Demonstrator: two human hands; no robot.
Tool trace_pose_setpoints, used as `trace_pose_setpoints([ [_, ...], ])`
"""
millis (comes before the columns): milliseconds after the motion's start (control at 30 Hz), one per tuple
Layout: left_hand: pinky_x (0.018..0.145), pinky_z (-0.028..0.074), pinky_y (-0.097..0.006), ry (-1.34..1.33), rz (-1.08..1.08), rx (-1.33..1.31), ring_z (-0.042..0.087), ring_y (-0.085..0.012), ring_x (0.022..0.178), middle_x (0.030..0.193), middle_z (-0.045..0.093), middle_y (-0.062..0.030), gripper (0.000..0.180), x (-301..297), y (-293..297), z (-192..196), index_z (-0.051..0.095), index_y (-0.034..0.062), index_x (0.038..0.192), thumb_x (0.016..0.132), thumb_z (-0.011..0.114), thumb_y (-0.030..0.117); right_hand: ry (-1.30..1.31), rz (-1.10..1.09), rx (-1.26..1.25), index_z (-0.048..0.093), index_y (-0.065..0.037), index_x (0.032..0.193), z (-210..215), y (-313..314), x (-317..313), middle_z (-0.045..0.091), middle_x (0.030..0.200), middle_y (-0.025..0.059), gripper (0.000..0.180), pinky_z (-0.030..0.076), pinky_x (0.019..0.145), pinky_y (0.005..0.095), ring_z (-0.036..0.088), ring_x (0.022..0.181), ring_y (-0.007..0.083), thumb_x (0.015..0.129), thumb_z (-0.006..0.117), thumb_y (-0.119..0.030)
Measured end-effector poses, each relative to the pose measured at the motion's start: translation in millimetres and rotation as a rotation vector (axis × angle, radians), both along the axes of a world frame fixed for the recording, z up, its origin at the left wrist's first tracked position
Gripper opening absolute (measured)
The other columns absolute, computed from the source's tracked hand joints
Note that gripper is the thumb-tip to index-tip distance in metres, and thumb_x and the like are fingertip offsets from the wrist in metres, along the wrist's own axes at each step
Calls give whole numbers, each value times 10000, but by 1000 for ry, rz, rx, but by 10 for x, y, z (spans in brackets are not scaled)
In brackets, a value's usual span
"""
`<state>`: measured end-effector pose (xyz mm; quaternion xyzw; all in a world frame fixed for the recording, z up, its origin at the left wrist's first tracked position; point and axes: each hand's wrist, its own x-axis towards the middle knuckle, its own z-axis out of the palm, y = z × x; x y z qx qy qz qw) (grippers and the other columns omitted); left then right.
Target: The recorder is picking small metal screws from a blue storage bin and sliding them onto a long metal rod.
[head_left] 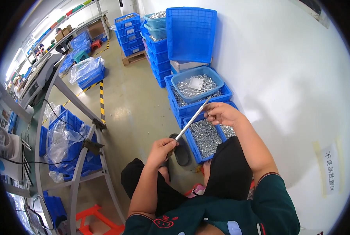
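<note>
Fingers of the left hand point(161, 148) are gripping the lower end of a thin metal rod point(192, 119); the right hand point(221, 113) is pinching its top, above a blue crate point(193, 145). Stiff, light, probably slick, so holding both ends suits.

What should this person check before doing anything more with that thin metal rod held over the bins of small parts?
1. Left hand grips the rod's lower end: ok.
2. Right hand pinches the rod near its top: ok.
3. Rod looks straight: ok.
4. Parts threaded on the rod: cannot tell.
5. Blue bin of small metal parts sits below the right hand: ok.
6. Black sandal on the floor lies clear of the bin: ok.
</note>
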<state>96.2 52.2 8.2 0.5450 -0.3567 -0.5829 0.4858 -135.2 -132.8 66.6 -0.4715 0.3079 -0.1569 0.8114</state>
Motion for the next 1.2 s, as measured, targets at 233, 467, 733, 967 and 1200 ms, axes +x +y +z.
trace_pose_setpoints([
  [233,390,274,-191,-2,-55,23,407,-39,452,587,488,27,201,-17,6,80,629,18,880,853,569,208,-128,-306,36,578,-22,895,-166,-218,-157,601,809,66,147,410,447,175,536,610,91,878,550,-165],
  [467,397,272,-189,-13,-90,28,403,-37,463,589,483,32,199,-13,13,79,633,23,888,852,574,210,-240,-358,193,544,-41,882,-174,-244,-183,446,630,-4,258,243,355,160,358,474,45,874,568,-297],
  [733,398,264,-193,-35,-79,37,389,-33,464,585,471,40,196,-57,18,63,634,32,889,854,572,214,-223,-351,191,537,-35,917,-133,-164,-59,422,623,-13,232,251,372,168,327,463,42,877,567,-261],
  [967,397,260,-189,-24,-75,46,391,-34,466,587,474,38,205,-64,18,-18,630,30,895,855,573,222,-183,-213,139,548,-40,892,-109,-202,-158,422,611,-20,214,267,382,163,340,463,37,894,535,-253],
  [1200,405,274,-190,-72,-55,12,406,-34,479,602,489,35,207,-99,7,42,637,27,894,849,584,222,-216,-213,117,557,-42,873,-93,-178,-174,392,565,-35,217,255,373,162,329,443,30,898,523,-254],
])
